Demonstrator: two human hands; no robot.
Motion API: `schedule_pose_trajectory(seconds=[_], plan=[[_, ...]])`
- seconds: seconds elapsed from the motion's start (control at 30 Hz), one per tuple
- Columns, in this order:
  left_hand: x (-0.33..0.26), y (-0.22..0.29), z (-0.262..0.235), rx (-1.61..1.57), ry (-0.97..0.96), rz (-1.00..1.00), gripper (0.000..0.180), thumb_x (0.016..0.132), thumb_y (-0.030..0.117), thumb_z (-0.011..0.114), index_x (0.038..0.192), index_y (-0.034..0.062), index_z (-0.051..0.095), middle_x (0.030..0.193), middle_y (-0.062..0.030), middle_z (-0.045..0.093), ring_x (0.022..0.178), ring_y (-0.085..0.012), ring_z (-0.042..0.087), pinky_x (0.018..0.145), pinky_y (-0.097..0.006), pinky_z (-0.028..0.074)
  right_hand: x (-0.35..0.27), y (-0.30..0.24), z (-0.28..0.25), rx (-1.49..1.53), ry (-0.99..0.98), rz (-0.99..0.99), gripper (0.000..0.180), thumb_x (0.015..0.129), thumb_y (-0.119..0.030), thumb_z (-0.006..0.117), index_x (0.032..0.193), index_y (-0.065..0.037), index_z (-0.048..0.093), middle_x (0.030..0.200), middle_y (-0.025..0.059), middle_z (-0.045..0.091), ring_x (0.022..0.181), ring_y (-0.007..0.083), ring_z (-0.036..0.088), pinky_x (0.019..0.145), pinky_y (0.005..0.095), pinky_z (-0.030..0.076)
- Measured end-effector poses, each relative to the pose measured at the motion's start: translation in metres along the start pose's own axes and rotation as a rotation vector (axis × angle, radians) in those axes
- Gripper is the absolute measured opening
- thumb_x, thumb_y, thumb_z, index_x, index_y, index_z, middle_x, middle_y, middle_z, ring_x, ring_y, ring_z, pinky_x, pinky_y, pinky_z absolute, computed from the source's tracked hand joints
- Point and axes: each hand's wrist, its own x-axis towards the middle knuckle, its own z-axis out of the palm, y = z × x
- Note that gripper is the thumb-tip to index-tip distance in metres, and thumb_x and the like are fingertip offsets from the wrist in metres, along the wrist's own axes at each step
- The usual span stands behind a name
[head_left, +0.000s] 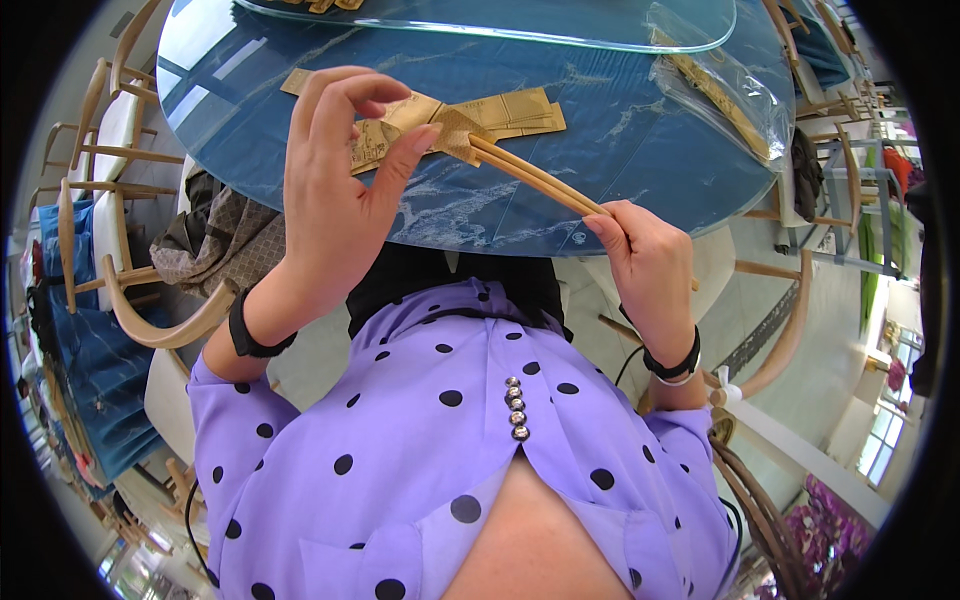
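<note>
A pair of pale wooden chopsticks [540, 180] slants across the front of the table, and my right hand [648, 262] is closed around its lower right end. The upper left ends of the chopsticks meet a patterned gold paper sleeve [463, 132]; I cannot tell whether they are inside it. Over the left part of the gold paper hangs my left hand [345, 165], thumb and curled fingers apart. Its thumb tip overlaps the paper, though contact is unclear. More flat gold sleeves [510, 112] lie fanned out to the right, and others are partly hidden behind my left hand.
A blue marbled round table [620, 170] carries a raised glass turntable [560, 25]. At its right lies a clear plastic bag [720, 95] with gold sleeves in it. Wooden chairs [165, 320] stand on both sides, a grey-brown patterned cloth or bag [225, 240] on the left one.
</note>
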Motion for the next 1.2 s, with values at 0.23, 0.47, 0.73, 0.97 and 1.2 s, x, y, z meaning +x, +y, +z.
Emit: schedule_pose_trajectory(seconds=[0.23, 0.47, 0.73, 0.97, 1.2], plan=[[-0.020, 0.003, 0.008, -0.832, -0.168, -0.658, 0.033, 0.102, 0.032, 0.065, 0.096, 0.0000, 0.071, 0.072, 0.0011, 0.065, 0.058, -0.0005, 0.044, 0.052, -0.019, 0.034, 0.008, -0.025, 0.004, 0.077, 0.033, -0.026, 0.027, 0.097, -0.028, 0.069, 0.088, -0.003, 0.067, 0.071, 0.0105, 0.063, 0.058, 0.0281, 0.060, 0.051, 0.0355, 0.046], [-0.023, 0.003, 0.016, -0.869, -0.027, -0.551, 0.027, 0.100, 0.024, 0.069, 0.093, -0.0018, 0.072, 0.078, -0.0023, 0.070, 0.065, -0.0030, 0.053, 0.057, -0.019, 0.040, 0.002, -0.036, 0.007, 0.063, 0.040, -0.030, 0.023, 0.098, -0.024, 0.067, 0.096, -0.001, 0.067, 0.077, 0.0124, 0.066, 0.062, 0.0307, 0.063, 0.054, 0.0365, 0.049], [-0.030, 0.003, 0.023, -1.002, 0.090, -0.567, 0.034, 0.104, 0.026, 0.063, 0.084, -0.0013, 0.067, 0.075, -0.0012, 0.067, 0.057, -0.0012, 0.046, 0.050, -0.019, 0.035, 0.002, -0.039, 0.016, 0.100, 0.048, -0.035, 0.021, 0.098, -0.022, 0.068, 0.098, -0.001, 0.067, 0.077, 0.0110, 0.065, 0.062, 0.0295, 0.062, 0.054, 0.0364, 0.049], [-0.024, 0.001, 0.025, -0.909, 0.109, -0.568, 0.039, 0.106, 0.026, 0.060, 0.077, 0.0004, 0.064, 0.067, 0.0016, 0.060, 0.054, 0.0001, 0.039, 0.047, -0.019, 0.029, 0.004, -0.041, 0.017, 0.054, 0.079, -0.069, 0.020, 0.097, -0.021, 0.069, 0.099, -0.002, 0.066, 0.074, 0.0093, 0.061, 0.060, 0.0272, 0.060, 0.052, 0.0359, 0.047], [-0.021, -0.003, 0.024, -0.846, 0.084, -0.546, 0.032, 0.103, 0.020, 0.064, 0.080, -0.0015, 0.066, 0.069, 0.0000, 0.062, 0.057, -0.0005, 0.044, 0.050, -0.018, 0.032, 0.005, -0.041, 0.014, -0.045, 0.126, -0.098, 0.020, 0.097, -0.022, 0.069, 0.101, -0.002, 0.067, 0.073, 0.0088, 0.061, 0.059, 0.0274, 0.060, 0.052, 0.0356, 0.047]])
